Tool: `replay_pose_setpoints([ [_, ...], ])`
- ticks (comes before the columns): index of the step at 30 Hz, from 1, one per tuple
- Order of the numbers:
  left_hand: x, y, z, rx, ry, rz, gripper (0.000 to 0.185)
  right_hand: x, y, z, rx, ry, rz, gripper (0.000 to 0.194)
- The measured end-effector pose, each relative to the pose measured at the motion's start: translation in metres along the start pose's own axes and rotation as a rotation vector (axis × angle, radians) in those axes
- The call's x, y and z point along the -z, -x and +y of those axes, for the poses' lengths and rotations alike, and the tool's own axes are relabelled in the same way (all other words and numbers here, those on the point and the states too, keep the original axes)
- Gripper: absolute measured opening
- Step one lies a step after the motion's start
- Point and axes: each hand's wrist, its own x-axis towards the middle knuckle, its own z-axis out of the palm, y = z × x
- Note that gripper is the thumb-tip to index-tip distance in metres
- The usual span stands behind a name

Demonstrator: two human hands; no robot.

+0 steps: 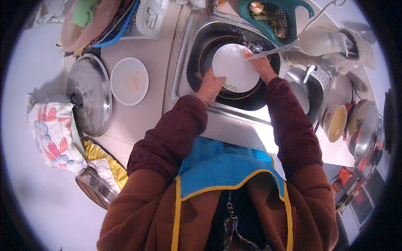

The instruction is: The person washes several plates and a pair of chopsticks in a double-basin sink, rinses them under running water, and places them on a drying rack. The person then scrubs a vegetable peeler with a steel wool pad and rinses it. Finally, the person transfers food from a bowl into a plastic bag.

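Observation:
Both of my hands grip a white plate (235,67) with a green leaf pattern near its rim, over the left basin of a stainless steel sink (181,78). My left hand (212,85) holds its lower left edge, thumb on the face. My right hand (259,65) has hold of its upper right edge. A stream of water (273,51) runs down from the upper right onto my right hand and the plate's edge, with splashes behind. Under the plate is a dark round pan or basin (204,61), mostly hidden.
A white plate (129,81) and a large metal lid (91,94) lie left on the counter. A green strainer (270,18) with scraps stands behind the sink. The right basin holds a metal bowl (296,78); a yellowish bowl (334,123) is further right. Stacked baskets (116,34) are at upper left.

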Motion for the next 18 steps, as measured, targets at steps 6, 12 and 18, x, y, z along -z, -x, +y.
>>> replay_pose_setpoints([
  [6, 0.005, -0.004, 0.002, 0.069, 0.050, -0.047, 0.042, -0.004, -0.010, -0.036, 0.443, 0.789, 0.111, 0.047],
  [12, -0.001, -0.018, -0.035, 0.049, 0.207, -0.045, 0.046, -0.015, 0.050, -0.019, 0.706, 1.051, -0.039, 0.043],
  [18, -0.004, 0.001, -0.004, 0.066, 0.215, -0.243, 0.042, -0.053, 0.064, 0.000, 0.669, 0.565, -0.332, 0.045],
])
